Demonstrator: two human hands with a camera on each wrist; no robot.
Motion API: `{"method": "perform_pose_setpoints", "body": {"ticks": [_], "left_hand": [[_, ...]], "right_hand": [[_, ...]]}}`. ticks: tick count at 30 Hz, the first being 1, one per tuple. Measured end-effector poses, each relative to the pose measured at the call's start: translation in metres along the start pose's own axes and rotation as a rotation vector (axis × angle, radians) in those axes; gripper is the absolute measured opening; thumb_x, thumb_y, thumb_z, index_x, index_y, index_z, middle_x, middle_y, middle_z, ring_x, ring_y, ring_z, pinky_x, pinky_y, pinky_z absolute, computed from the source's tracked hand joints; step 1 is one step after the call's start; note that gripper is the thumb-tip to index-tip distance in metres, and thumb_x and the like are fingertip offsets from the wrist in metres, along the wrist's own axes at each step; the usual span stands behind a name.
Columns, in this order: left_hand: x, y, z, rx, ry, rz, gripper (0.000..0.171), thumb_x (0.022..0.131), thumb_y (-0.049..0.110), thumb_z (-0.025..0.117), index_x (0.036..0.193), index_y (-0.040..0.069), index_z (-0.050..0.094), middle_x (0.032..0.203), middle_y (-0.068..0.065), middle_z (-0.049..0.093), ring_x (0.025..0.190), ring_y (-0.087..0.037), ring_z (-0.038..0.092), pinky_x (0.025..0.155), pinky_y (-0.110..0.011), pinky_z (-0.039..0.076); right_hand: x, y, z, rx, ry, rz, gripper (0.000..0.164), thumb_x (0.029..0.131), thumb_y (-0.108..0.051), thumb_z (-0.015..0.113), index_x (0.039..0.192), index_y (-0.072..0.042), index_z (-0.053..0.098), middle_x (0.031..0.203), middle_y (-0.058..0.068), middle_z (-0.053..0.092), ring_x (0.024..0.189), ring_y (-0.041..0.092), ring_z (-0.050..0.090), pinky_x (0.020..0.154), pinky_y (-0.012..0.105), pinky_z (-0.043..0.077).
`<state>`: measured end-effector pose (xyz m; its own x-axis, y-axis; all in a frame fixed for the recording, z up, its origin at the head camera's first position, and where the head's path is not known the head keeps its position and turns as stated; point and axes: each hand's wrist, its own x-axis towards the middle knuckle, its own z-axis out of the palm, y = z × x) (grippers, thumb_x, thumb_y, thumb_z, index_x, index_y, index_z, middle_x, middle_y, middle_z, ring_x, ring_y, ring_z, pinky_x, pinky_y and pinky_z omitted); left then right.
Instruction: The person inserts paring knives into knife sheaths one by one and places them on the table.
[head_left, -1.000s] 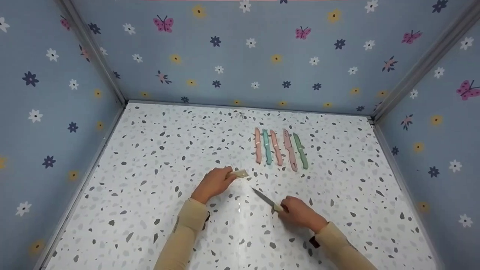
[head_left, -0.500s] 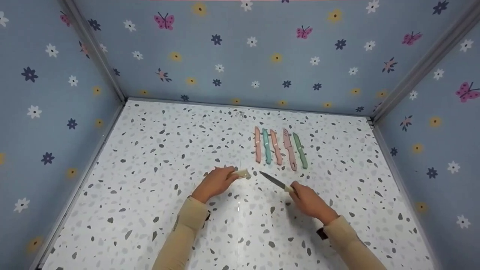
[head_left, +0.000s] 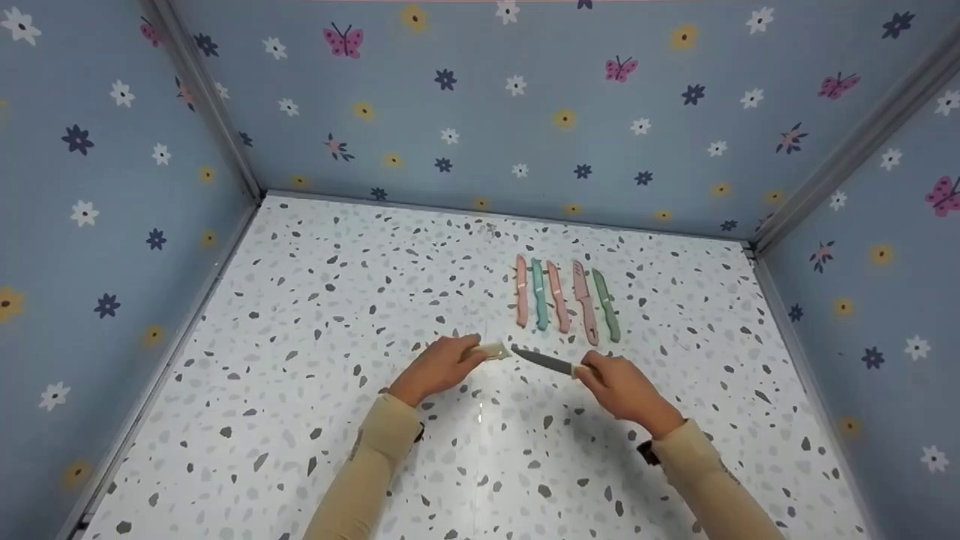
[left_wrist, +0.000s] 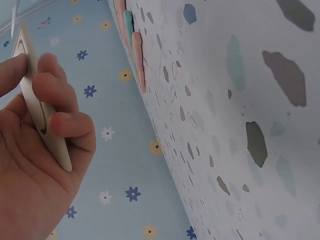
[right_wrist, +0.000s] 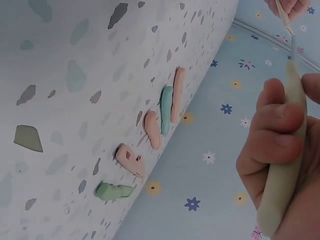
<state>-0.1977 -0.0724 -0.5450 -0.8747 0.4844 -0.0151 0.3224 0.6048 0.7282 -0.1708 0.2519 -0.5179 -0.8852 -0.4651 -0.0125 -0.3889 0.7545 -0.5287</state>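
My left hand [head_left: 442, 366] grips a cream knife sheath [left_wrist: 34, 95], fingers curled round it in the left wrist view. Its mouth points right, toward the other hand. My right hand [head_left: 624, 388] holds a small knife by its cream handle [right_wrist: 285, 165]. The knife's grey blade [head_left: 541, 360] points left, its tip right at the sheath's mouth in the head view. Beyond the hands, a row of knives lies on the table: a pink one [head_left: 522, 292], a teal one [head_left: 539, 294], another pink one [head_left: 558, 296], a pink slotted one [head_left: 584, 301] and a green one [head_left: 606, 304].
The white speckled table [head_left: 315, 300] is enclosed by blue flowered panels [head_left: 480, 97] at the back and on both sides. Grey metal strips [head_left: 202, 97] run along the panel corners.
My right hand has moved up and slightly right, and the knife has turned flatter, its tip now at the sheath's mouth. The left hand stays nearly still with the sheath.
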Motion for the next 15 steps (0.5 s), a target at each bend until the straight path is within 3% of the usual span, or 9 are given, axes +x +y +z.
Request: {"method": "perform_pose_setpoints", "body": {"ticks": [15], "left_hand": [[-0.0015,0.0079,-0.0019,0.005,-0.024,-0.007,0.021,0.099,0.035,0.049,0.091,0.017,0.054,0.070,0.004,0.047,0.060,-0.012,0.043,0.058,-0.029,0.037]], "right_hand": [[0.0006,-0.0005,-0.0021,-0.010,0.003,-0.040,0.029,0.100,-0.043,0.042,0.092,-0.021,0.059,0.066,-0.012,0.051,0.053,0.005,0.043,0.055,0.028,0.039]]}}
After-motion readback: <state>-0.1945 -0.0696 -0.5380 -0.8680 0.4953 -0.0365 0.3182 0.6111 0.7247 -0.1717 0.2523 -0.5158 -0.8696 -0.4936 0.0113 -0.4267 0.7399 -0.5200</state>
